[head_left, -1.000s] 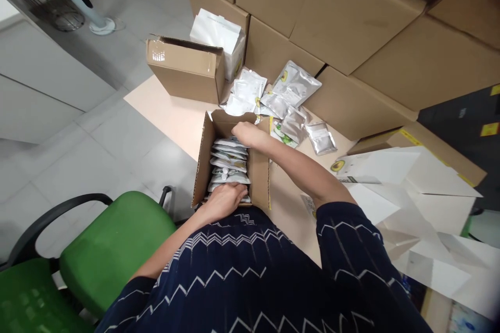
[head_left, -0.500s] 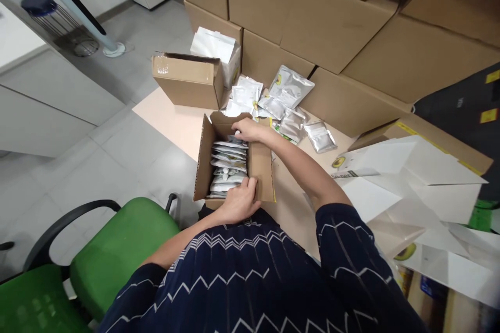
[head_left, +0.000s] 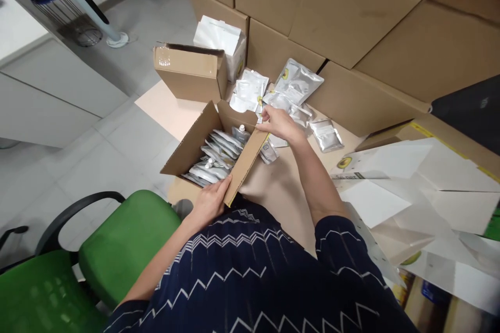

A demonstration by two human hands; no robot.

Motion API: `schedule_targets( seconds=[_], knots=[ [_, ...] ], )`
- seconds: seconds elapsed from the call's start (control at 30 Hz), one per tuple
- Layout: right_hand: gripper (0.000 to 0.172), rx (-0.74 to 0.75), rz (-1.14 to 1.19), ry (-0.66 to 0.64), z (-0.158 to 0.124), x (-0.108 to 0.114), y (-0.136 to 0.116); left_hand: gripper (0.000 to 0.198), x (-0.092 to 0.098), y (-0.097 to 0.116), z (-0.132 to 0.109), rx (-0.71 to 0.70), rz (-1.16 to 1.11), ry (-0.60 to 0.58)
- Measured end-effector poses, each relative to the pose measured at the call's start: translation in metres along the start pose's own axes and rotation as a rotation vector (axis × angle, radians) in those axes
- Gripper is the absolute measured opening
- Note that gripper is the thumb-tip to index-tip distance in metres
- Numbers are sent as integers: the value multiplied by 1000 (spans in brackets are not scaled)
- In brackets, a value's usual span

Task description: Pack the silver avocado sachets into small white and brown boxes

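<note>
Open carton is seen set askew at the edge of the table (what bears its underside is hidden). Its right side panel is engaged at both ends: by the right hand, whose thumb and fingers appear pinched on the far corner, and by the left hand, laid at the near corner, where it cannot be told whether the grip is closed. The step in hand is judged to be the steadying or angling of the carton. Inside, a row of pouches is tilted, with a white spout cap raised at the far end. For the next move, an even hold at both corners would seem to be called for.
</note>
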State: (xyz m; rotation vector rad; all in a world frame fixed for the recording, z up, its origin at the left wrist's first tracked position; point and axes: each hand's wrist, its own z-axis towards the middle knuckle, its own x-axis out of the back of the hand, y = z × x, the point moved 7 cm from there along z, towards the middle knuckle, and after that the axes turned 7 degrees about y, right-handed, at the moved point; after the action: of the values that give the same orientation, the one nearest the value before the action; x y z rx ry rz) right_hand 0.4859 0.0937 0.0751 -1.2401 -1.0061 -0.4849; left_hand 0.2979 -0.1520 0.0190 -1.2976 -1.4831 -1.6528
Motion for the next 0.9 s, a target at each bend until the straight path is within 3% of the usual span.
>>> schedule_targets(
  seconds=[0.07,0.13,0.33,0.4,0.53,0.73,0.83,0.9],
  knots=[
    [54,69,86,-16,5,-3,-3,77,11,-14,-6,-8,-19,64],
    [50,136,173,-92,7,-10,-10,79,20,-27,-12,-6,-35,91],
    [51,216,304,-351,-13,-38,-27,78,47,-53,-45,11,-106,79],
    [47,298,306,-395,-21,-44,-31,70,61,-67,-57,48,-164,167],
    [36,384,185,-480,-20,-50,-36,47,84,-106,-70,209,-152,471],
    [36,406,-87,-568,17,-60,-60,43,90,-148,-35,398,23,584],
    [43,396,-141,-646,33,-69,-69,43,94,-173,-17,457,-153,613],
    [45,377,-127,-727,37,-76,-71,46,86,-197,-14,582,-405,559]
  ],
)
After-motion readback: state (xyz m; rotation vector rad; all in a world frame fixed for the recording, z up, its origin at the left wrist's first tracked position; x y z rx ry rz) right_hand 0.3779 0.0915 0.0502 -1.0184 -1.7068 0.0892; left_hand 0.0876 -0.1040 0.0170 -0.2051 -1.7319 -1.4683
